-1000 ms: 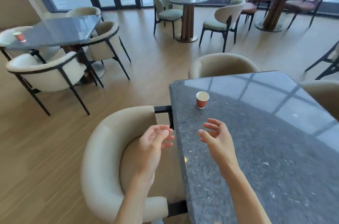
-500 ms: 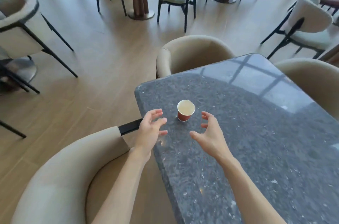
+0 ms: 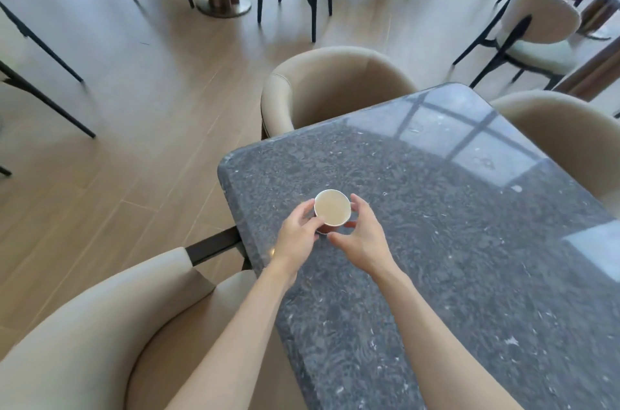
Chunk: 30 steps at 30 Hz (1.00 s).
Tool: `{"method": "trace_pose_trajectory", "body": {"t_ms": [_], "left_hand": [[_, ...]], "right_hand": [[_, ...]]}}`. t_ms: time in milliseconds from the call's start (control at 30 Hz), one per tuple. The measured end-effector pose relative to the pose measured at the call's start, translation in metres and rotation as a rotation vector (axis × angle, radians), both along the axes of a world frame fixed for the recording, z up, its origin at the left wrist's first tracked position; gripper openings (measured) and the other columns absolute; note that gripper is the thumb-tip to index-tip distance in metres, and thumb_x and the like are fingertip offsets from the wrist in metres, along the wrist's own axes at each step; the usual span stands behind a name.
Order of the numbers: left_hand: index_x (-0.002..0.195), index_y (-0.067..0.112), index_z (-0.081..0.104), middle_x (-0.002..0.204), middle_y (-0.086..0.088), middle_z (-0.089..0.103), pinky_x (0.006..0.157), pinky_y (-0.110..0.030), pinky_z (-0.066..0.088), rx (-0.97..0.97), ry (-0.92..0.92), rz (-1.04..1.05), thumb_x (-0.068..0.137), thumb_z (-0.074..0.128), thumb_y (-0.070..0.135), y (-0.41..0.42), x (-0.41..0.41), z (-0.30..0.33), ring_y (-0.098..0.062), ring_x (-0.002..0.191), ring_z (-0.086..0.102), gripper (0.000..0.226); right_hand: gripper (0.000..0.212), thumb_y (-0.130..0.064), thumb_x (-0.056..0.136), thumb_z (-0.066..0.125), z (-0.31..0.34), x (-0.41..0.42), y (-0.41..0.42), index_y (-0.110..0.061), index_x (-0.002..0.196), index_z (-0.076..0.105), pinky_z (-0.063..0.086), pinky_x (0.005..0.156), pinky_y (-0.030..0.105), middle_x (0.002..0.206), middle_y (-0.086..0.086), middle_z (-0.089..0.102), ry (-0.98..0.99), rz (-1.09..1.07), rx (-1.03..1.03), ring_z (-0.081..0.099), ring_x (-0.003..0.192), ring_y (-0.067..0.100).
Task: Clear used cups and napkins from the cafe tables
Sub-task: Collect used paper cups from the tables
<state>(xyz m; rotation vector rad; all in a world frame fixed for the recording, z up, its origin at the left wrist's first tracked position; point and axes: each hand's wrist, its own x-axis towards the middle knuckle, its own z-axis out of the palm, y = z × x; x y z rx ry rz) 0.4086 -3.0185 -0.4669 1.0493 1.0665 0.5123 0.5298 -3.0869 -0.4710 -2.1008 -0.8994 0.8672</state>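
Observation:
A small orange paper cup (image 3: 332, 211) with a pale inside stands upright near the left edge of the dark speckled stone table (image 3: 436, 241). My left hand (image 3: 297, 233) grips its left side, fingers curled against the wall. My right hand (image 3: 360, 235) curves round its right side, with the fingers at the far rim and the thumb below the cup; I cannot tell whether it touches the cup. The cup's lower wall is mostly hidden by both hands. No napkin shows.
A beige armchair (image 3: 100, 325) sits right below my arms at the table's near-left corner. Two more beige chairs (image 3: 335, 84) stand at the far end and right side. Other chairs and a pedestal table base (image 3: 223, 0) stand beyond on the wooden floor.
Both hands have moved forward and closed in on the cup from either side. The view has tilted down and nearer to the table.

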Motion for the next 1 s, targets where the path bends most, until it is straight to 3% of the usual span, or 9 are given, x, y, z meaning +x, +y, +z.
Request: {"method": "trace_pose_trajectory", "body": {"t_ms": [67, 133, 233, 300, 367, 500, 600, 767, 1000], "left_hand": [[0.145, 0.009, 0.053, 0.141, -0.005, 0.061, 0.097, -0.036, 0.057, 0.017, 0.026, 0.035, 0.102, 0.059, 0.005, -0.005, -0.006, -0.001, -0.017, 0.121, 0.064, 0.044], [0.141, 0.009, 0.056, 0.133, -0.007, 0.064, 0.095, -0.039, 0.058, 0.029, 0.039, 0.052, 0.101, 0.060, 0.004, -0.010, -0.014, 0.001, -0.021, 0.115, 0.066, 0.041], [0.133, 0.012, 0.064, 0.124, -0.009, 0.064, 0.094, -0.043, 0.060, 0.068, 0.084, 0.006, 0.100, 0.064, 0.007, -0.023, -0.025, 0.009, -0.022, 0.106, 0.070, 0.034], [0.128, 0.016, 0.068, 0.124, -0.010, 0.061, 0.098, -0.048, 0.057, 0.127, 0.126, -0.050, 0.098, 0.066, 0.008, -0.034, -0.032, 0.019, -0.020, 0.108, 0.068, 0.031], [0.127, 0.019, 0.070, 0.121, -0.004, 0.061, 0.102, -0.045, 0.054, 0.171, 0.131, -0.120, 0.096, 0.069, 0.010, -0.047, -0.039, 0.033, -0.016, 0.110, 0.066, 0.032], [0.120, 0.034, 0.070, 0.123, 0.008, 0.065, 0.096, -0.018, 0.048, 0.240, 0.088, -0.277, 0.093, 0.074, 0.018, -0.083, -0.050, 0.069, -0.001, 0.115, 0.062, 0.032], [0.123, 0.038, 0.068, 0.127, 0.014, 0.067, 0.100, -0.020, 0.047, 0.228, 0.030, -0.369, 0.092, 0.076, 0.025, -0.116, -0.051, 0.099, 0.001, 0.124, 0.058, 0.035], [0.125, 0.031, 0.070, 0.128, 0.009, 0.070, 0.112, -0.049, 0.046, 0.223, -0.092, -0.504, 0.092, 0.075, 0.021, -0.182, -0.026, 0.152, -0.008, 0.125, 0.060, 0.035], [0.122, 0.033, 0.071, 0.120, 0.010, 0.074, 0.109, -0.052, 0.049, 0.257, -0.255, -0.742, 0.084, 0.076, 0.035, -0.320, -0.016, 0.211, -0.009, 0.121, 0.064, 0.038]], "right_hand": [[0.094, -0.011, 0.079, 0.085, -0.001, -0.003, -0.006, -0.009, 0.156, 0.032, 0.046, 0.106, 0.033, 0.147, 0.007, 0.045, -0.051, -0.003, 0.014, 0.057, 0.122, 0.020], [0.093, -0.016, 0.077, 0.088, 0.001, -0.008, -0.015, -0.009, 0.154, 0.036, 0.045, 0.107, 0.031, 0.138, 0.005, 0.043, -0.065, 0.020, 0.015, 0.055, 0.119, 0.018], [0.083, -0.017, 0.074, 0.089, 0.010, -0.016, -0.034, -0.016, 0.146, 0.047, 0.036, 0.096, 0.005, 0.123, -0.002, 0.041, -0.043, 0.038, 0.019, 0.051, 0.121, 0.016], [0.074, -0.018, 0.073, 0.089, 0.021, -0.022, -0.049, -0.018, 0.137, 0.052, 0.034, 0.087, -0.001, 0.121, -0.003, 0.043, -0.025, 0.023, 0.019, 0.049, 0.120, 0.010], [0.069, -0.024, 0.072, 0.090, 0.037, -0.027, -0.069, -0.020, 0.130, 0.053, 0.037, 0.087, 0.001, 0.123, -0.003, 0.047, 0.002, 0.002, 0.033, 0.049, 0.116, 0.005], [0.072, -0.048, 0.053, 0.087, 0.077, -0.033, -0.119, -0.037, 0.113, 0.051, 0.050, 0.080, 0.011, 0.117, -0.017, 0.062, 0.118, -0.109, 0.105, 0.063, 0.100, -0.006], [0.078, -0.056, 0.047, 0.086, 0.105, -0.032, -0.163, -0.037, 0.115, 0.052, 0.057, 0.078, 0.020, 0.108, -0.019, 0.070, 0.147, -0.173, 0.119, 0.072, 0.088, 0.001], [0.076, -0.052, 0.050, 0.090, 0.161, -0.022, -0.250, -0.038, 0.117, 0.055, 0.056, 0.084, 0.022, 0.110, -0.021, 0.071, 0.071, -0.285, 0.199, 0.072, 0.094, 0.004], [0.066, -0.014, 0.072, 0.094, 0.211, -0.050, -0.416, -0.029, 0.125, 0.059, 0.057, 0.085, 0.023, 0.112, -0.015, 0.072, -0.060, -0.526, 0.371, 0.068, 0.109, 0.007]]}}
